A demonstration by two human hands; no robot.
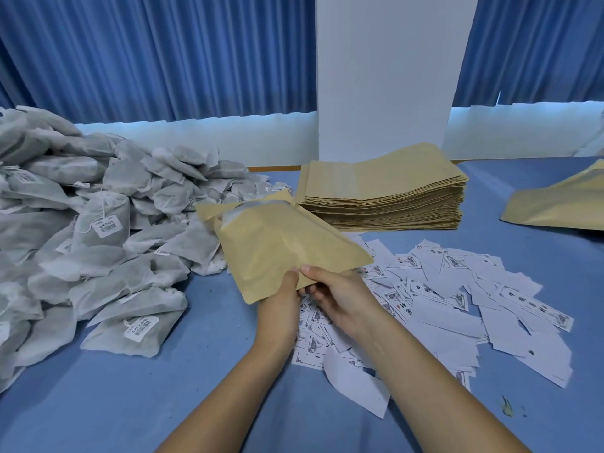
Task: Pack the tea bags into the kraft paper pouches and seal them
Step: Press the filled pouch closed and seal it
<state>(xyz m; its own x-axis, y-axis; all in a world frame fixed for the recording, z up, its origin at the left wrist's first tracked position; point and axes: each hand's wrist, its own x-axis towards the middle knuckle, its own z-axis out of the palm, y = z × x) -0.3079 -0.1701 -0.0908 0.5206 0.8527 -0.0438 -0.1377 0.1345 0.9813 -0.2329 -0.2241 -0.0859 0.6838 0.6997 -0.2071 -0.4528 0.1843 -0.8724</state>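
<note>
Both hands hold one pouch point(281, 243) just above the worktop point(163, 403) at the centre. The left hand point(281, 305) and the right hand point(343, 299) each pinch its near edge, thumb on top and fingers below, and its mouth points to 11 o'clock. The tea bags point(98, 223) lie in a big heap at 9 o'clock, a stack of pouches point(382, 194) stands at 1 o'clock, loose labels point(457, 299) are scattered at 4 o'clock, and a second pouch point(555, 204) lies at 3 o'clock.
</note>
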